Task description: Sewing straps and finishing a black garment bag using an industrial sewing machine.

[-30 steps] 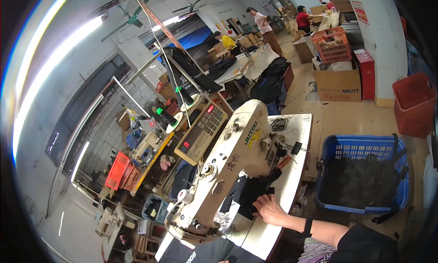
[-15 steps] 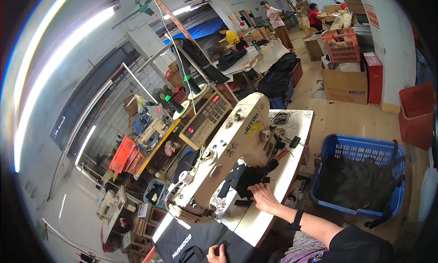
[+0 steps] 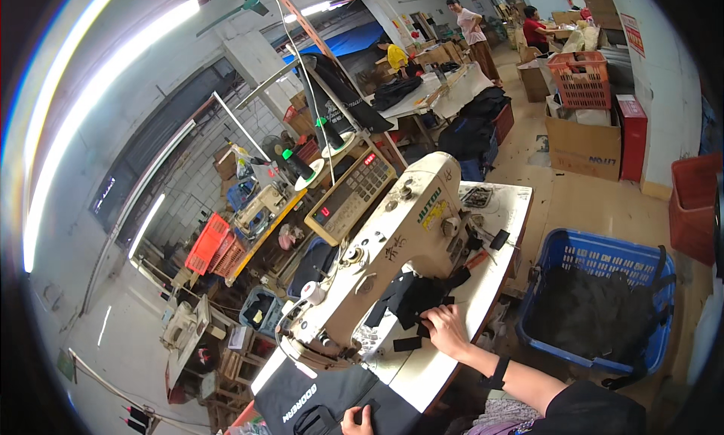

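Observation:
A beige industrial sewing machine (image 3: pixel 407 231) stands on a pale worktable. Bunched black fabric (image 3: pixel 413 298) lies under its arm. My right hand (image 3: pixel 448 332) is at the near edge of this fabric, fingertips closed on a small black fabric piece (image 3: pixel 424 329). A separate black rectangular piece (image 3: pixel 407 344) lies flat beside it. At the lower edge, my left hand (image 3: pixel 357 421) is closed with the thumb raised, gripping part of a black fabric bag (image 3: pixel 332 393) with white lettering and a handle. Its fingertips are partly hidden.
A control panel (image 3: pixel 351 197) and thread cones (image 3: pixel 329 137) stand behind the machine. Right of the table is a blue basket (image 3: pixel 596 243) holding black material. An orange-handled tool (image 3: pixel 477 259) and a small tray (image 3: pixel 477 197) lie on the tabletop. People are farther back.
The whole view has shifted slightly. My right hand's fingers have drawn together at the fabric edge, with a small black piece now showing at their tips. My left hand stays on the bag.

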A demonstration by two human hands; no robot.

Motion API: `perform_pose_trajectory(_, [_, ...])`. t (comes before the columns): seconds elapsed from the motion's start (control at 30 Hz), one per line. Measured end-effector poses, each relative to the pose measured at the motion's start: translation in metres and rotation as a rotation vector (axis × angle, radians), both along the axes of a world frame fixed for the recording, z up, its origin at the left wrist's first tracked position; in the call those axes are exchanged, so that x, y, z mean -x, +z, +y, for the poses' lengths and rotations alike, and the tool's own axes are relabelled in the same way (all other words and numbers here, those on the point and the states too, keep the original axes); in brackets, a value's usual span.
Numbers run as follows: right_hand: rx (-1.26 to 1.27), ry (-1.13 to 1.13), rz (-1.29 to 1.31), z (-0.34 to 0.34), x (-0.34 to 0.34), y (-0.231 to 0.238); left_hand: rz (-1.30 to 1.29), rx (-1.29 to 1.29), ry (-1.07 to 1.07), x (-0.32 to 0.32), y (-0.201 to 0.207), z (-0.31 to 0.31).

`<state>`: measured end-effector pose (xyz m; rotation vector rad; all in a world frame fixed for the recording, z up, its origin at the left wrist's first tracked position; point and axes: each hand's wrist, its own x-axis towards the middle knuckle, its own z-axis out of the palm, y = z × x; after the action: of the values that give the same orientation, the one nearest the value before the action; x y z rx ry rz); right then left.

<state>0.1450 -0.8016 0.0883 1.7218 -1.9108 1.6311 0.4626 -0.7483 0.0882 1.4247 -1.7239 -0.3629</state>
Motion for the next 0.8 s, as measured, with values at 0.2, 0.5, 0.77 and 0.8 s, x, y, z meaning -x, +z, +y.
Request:
perform_pose_trajectory(0.2, [-0.022,0.043,-0.035,0.009,-0.001,0.004,-0.033,-0.059,0.061,-0.006,-0.006,0.001])
perform_pose_trajectory(0.5, [0.041,0.259,-0.163,0.008,0.004,0.003,0.055,-0.005,0.054,-0.009,-0.015,-0.005])
perform_pose_trajectory(0.77, [0.016,0.347,-0.057,0.005,0.001,0.007,0.124,-0.073,0.058,-0.013,-0.013,-0.002])
perform_pose_trajectory(0.8, [0.015,0.350,-0.054,0.004,0.002,0.006,0.109,-0.070,0.053,-0.012,-0.011,-0.002])
